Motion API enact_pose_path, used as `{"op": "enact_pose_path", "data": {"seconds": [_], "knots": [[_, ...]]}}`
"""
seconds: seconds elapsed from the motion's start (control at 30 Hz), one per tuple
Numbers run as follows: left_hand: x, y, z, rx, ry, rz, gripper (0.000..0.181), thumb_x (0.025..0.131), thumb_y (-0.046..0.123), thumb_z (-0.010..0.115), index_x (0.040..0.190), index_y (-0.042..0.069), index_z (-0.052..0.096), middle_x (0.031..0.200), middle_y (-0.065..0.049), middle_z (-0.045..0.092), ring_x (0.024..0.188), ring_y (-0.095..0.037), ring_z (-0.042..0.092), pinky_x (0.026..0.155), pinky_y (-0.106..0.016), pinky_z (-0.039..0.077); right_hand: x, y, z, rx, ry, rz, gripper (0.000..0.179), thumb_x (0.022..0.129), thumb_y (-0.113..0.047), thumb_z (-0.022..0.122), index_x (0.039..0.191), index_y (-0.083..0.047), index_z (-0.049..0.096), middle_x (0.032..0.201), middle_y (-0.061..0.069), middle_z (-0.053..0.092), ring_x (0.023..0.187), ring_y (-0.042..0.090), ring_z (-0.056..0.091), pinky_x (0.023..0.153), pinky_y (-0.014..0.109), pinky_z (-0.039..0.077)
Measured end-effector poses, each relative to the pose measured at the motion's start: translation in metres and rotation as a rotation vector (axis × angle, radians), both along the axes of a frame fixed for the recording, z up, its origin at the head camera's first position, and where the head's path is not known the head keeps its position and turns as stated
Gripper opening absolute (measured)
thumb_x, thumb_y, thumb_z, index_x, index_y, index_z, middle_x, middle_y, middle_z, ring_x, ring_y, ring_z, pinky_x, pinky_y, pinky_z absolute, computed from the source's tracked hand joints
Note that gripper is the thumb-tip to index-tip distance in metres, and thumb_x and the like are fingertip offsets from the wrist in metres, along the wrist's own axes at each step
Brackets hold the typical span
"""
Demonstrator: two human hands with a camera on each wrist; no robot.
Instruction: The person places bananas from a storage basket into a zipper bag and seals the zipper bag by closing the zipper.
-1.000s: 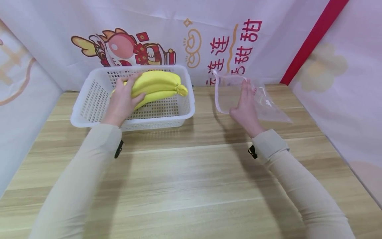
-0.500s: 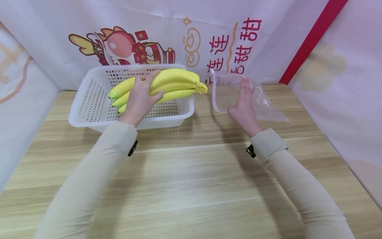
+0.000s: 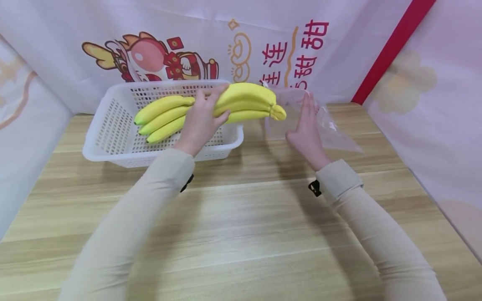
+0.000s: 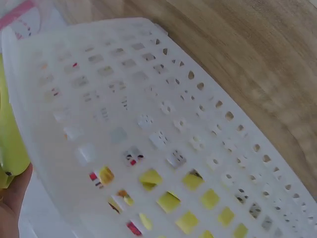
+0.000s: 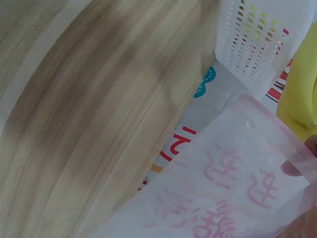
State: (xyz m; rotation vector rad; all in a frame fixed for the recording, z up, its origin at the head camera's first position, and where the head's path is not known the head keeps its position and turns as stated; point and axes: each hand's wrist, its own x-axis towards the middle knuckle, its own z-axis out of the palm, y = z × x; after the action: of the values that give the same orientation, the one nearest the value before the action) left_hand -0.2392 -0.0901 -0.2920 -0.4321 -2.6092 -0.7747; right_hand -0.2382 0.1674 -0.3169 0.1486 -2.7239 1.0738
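Note:
In the head view my left hand (image 3: pixel 199 123) grips a bunch of yellow bananas (image 3: pixel 248 98) above the right end of a white basket (image 3: pixel 89 138). The stem end points right, overlapping the mouth of a clear plastic bag (image 3: pixel 335 131) in this view. Another bunch of bananas (image 3: pixel 163 118) lies in the basket. My right hand (image 3: pixel 308 136) holds the bag by its pink-edged opening. The right wrist view has a fingertip (image 5: pixel 292 168) at the rim of the bag (image 5: pixel 198 193). From the left wrist, the basket wall (image 4: pixel 114 134) covers most of the view.
A wooden table (image 3: pixel 241 234) lies under everything, its bare front part nearest me. Behind the basket and bag rises a white cloth (image 3: pixel 211 37) printed with a cartoon and red characters.
My left hand has moved right, lifting the bananas out of the basket toward the bag and uncovering the other bunch. The right hand has stayed at the bag.

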Motion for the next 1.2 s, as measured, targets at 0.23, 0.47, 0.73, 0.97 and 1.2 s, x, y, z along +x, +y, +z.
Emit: {"op": "enact_pose_path", "data": {"seconds": [0.23,0.47,0.73,0.97,1.2], "knots": [[-0.003,0.021,-0.002,-0.052,0.061,-0.010,0.058,0.092,0.027,0.062,0.145,0.026,0.038,0.134,-0.021,0.044,0.064,-0.025,0.057,0.055,-0.034,0.053,0.000,0.000,0.006,-0.014,0.003,-0.005,0.108,0.066,0.012,0.053,0.153,-0.008,-0.007,0.162,0.006,-0.012,0.150,0.023,-0.008,0.124,0.042,0.006],[-0.002,0.035,-0.005,-0.091,0.055,-0.028,0.059,0.092,0.027,0.063,0.145,0.028,0.038,0.134,-0.022,0.045,0.068,-0.026,0.059,0.056,-0.034,0.054,0.000,-0.002,0.009,-0.054,-0.003,-0.008,0.108,0.067,0.011,0.053,0.153,-0.010,-0.008,0.162,0.003,-0.013,0.150,0.022,-0.008,0.123,0.043,0.006],[-0.003,0.042,-0.006,-0.125,0.079,-0.033,0.058,0.094,0.027,0.061,0.146,0.028,0.037,0.135,-0.022,0.044,0.079,-0.031,0.063,0.064,-0.038,0.057,-0.002,-0.002,0.012,-0.059,-0.007,-0.009,0.108,0.068,0.009,0.055,0.154,-0.011,-0.008,0.162,0.003,-0.012,0.150,0.021,-0.007,0.123,0.043,0.006],[-0.003,0.047,-0.007,-0.151,0.092,-0.059,0.057,0.095,0.026,0.059,0.147,0.028,0.036,0.137,-0.022,0.044,0.094,-0.034,0.064,0.073,-0.041,0.059,-0.001,-0.001,0.015,-0.080,-0.013,-0.002,0.105,0.071,0.006,0.054,0.154,-0.014,-0.009,0.162,0.001,-0.011,0.150,0.019,-0.005,0.123,0.045,0.012],[0.000,0.055,-0.013,-0.270,0.161,-0.077,0.055,0.095,0.026,0.058,0.146,0.018,0.037,0.137,-0.020,0.048,0.104,-0.034,0.064,0.075,-0.042,0.059,0.000,-0.002,0.016,-0.092,-0.009,0.007,0.106,0.070,0.005,0.055,0.154,-0.014,-0.007,0.163,0.002,-0.010,0.150,0.020,-0.005,0.123,0.047,0.011]]}}
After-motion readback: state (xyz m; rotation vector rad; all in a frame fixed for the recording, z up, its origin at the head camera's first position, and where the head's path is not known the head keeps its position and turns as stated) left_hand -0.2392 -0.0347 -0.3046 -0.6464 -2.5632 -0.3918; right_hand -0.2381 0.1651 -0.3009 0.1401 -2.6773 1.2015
